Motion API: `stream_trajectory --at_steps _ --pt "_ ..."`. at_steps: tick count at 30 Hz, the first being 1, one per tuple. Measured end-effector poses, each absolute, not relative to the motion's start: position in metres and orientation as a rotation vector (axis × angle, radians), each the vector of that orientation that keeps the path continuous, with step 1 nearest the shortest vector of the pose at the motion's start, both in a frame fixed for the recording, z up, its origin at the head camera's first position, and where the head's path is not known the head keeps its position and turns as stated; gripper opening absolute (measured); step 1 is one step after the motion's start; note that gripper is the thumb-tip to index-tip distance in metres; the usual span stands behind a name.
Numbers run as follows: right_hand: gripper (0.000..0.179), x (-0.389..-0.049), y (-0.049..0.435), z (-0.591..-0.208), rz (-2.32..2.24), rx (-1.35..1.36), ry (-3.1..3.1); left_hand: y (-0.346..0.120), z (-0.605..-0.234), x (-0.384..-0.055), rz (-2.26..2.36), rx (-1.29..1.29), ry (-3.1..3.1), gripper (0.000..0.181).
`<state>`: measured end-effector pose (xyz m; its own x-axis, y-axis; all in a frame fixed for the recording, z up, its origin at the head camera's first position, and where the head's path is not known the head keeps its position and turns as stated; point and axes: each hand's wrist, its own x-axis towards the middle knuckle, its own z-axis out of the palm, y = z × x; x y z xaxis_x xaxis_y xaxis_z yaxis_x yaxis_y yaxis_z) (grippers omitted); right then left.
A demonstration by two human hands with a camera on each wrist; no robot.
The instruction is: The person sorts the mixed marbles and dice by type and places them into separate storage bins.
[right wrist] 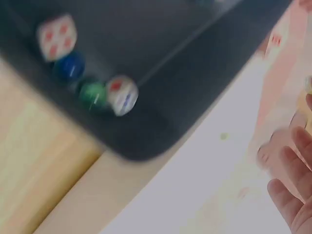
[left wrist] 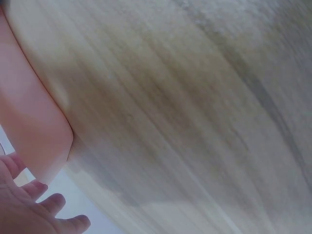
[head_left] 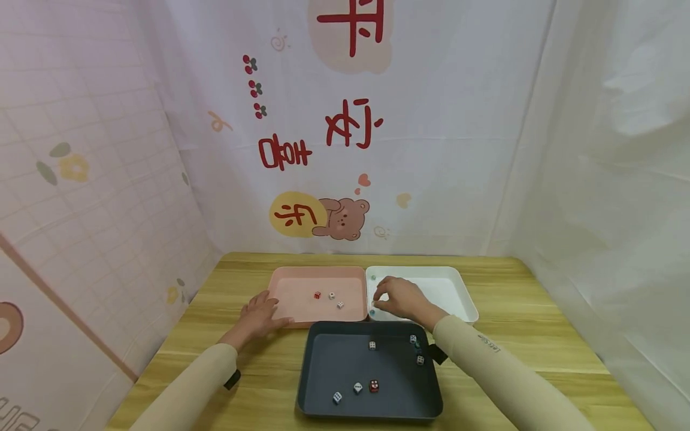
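Note:
My left hand [head_left: 260, 315] rests at the near left corner of the pink tray [head_left: 302, 272], thumb along its front rim, fingers loosely spread; the left wrist view shows those fingers [left wrist: 54, 204] beside the tray wall. Over the left part of the white tray [head_left: 463, 293] is my right hand [head_left: 401, 297], thumb and forefinger pinched together. A small shiny round thing [right wrist: 308, 84], apparently a clear marble, shows at its fingertips in the right wrist view. Two greenish marbles lie along that tray's left side, one at the back [head_left: 374, 277], a teal marble [head_left: 372, 312] in front.
A dark grey tray [head_left: 372, 413] in front holds several white dice, a red die [head_left: 374, 386], and blue [right wrist: 69, 66] and green marbles [right wrist: 92, 94] by its right wall. The pink tray contains a red die [head_left: 317, 295] and two white dice [head_left: 332, 296]. Printed cloth surrounds the wooden table [head_left: 501, 353].

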<state>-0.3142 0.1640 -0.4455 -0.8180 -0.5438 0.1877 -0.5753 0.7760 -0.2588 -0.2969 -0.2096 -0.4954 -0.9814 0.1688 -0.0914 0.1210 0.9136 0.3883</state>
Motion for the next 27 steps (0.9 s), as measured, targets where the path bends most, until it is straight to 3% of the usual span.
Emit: stream_trajectory --at_steps 15,27 --pt "0.018 -0.347 0.228 -0.451 0.521 0.505 -2.994 -0.209 -0.497 -0.297 0.592 0.227 2.945 0.085" --pt "0.027 -0.352 0.243 -0.452 0.537 0.475 -2.985 -0.209 -0.496 -0.299 0.584 0.219 2.949 0.086"
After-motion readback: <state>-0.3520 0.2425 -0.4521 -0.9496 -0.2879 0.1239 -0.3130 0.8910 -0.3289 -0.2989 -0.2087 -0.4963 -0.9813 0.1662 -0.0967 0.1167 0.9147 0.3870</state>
